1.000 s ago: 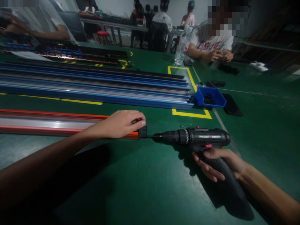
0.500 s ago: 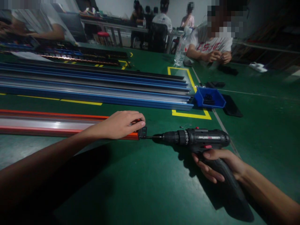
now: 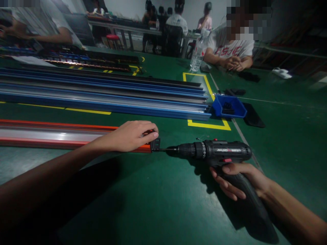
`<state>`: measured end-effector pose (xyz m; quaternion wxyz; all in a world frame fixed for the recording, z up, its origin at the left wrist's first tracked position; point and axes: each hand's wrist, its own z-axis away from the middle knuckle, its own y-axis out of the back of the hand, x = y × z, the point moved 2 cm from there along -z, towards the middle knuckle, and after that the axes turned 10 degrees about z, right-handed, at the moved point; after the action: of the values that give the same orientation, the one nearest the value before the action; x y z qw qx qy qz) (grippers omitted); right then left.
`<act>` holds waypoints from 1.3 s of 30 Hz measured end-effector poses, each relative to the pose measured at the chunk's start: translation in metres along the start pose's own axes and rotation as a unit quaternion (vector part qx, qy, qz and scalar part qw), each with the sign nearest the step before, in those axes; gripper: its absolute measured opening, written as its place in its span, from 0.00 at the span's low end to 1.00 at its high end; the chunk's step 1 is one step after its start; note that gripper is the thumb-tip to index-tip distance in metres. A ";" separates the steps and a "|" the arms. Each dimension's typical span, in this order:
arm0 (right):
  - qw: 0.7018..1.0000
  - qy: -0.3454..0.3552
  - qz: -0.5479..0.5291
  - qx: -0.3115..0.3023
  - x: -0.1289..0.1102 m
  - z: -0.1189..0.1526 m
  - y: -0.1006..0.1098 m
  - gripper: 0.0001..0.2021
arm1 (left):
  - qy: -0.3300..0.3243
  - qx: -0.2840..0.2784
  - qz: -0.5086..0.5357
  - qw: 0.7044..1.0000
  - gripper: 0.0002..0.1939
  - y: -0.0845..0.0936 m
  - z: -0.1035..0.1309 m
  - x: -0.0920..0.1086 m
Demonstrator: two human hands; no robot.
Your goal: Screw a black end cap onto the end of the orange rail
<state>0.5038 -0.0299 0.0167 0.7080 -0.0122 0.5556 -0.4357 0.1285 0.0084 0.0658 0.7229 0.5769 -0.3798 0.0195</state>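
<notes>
Head view: one long orange-red metal rail with a silvery channel (image 3: 58, 136), lying on the green tabletop (image 3: 153, 204) from its left side toward the middle, its end under the left hand (image 3: 130, 136), which is curled palm-down and clasped over it beside a flat black end piece (image 3: 156, 143). One black cordless drill with red switches (image 3: 227, 149), right hand (image 3: 238, 168) wrapped around its grip, slender bit meeting the end piece; best practice, as judged: bit level and square, pressure steady, rail braced, fingertips clear.
</notes>
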 end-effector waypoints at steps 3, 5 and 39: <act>1.000 0.000 0.003 0.001 0.000 0.001 0.000 0.14 | -0.003 0.003 0.004 1.000 0.22 0.000 0.000 -0.001; 1.000 0.003 0.004 -0.001 -0.001 0.000 0.000 0.14 | -0.004 0.003 0.004 1.000 0.22 0.000 0.000 -0.001; 1.000 0.002 -0.004 -0.008 0.000 0.000 0.001 0.14 | 0.007 -0.002 0.004 1.000 0.21 0.000 0.000 0.000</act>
<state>0.5046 -0.0300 0.0163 0.7050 -0.0190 0.5606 -0.4340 0.1288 0.0081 0.0660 0.7267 0.5739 -0.3768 0.0254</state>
